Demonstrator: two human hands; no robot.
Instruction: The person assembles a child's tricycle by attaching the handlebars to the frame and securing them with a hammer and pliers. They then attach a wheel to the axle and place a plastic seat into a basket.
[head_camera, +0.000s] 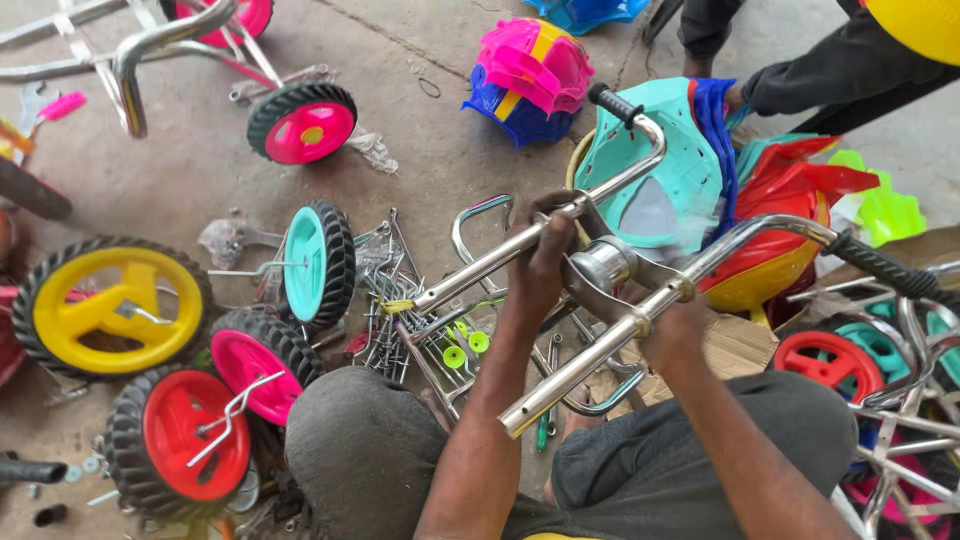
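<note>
Handlebar: chrome tubing, bent into a wide curve, held across the lap above the knees, centre of the view, with a black grip on the far right end and another at the top.
Bell: small shiny metal dome clamped near the middle bracket of the tubing.
Left hand: wrapped tight around the left tube, fingers closed over it.
Right hand: under the right tube, mostly hidden behind it; cannot tell whether closed or loose.
Handling: likely rigid, fairly light, slick on the bare chrome; safest hold on the straight tube runs or the rubbery grips, not on the bell.
Just beyond: stack of moulded plastic seats in teal, blue, red and yellow, touching the far side of the bars.
Left of the knees: loose tricycle wheels, yellow, pink, red, teal, around a heap of thin metal rods.
Floor: bare concrete.
Top right: another person's dark sleeve at the seats.
</note>
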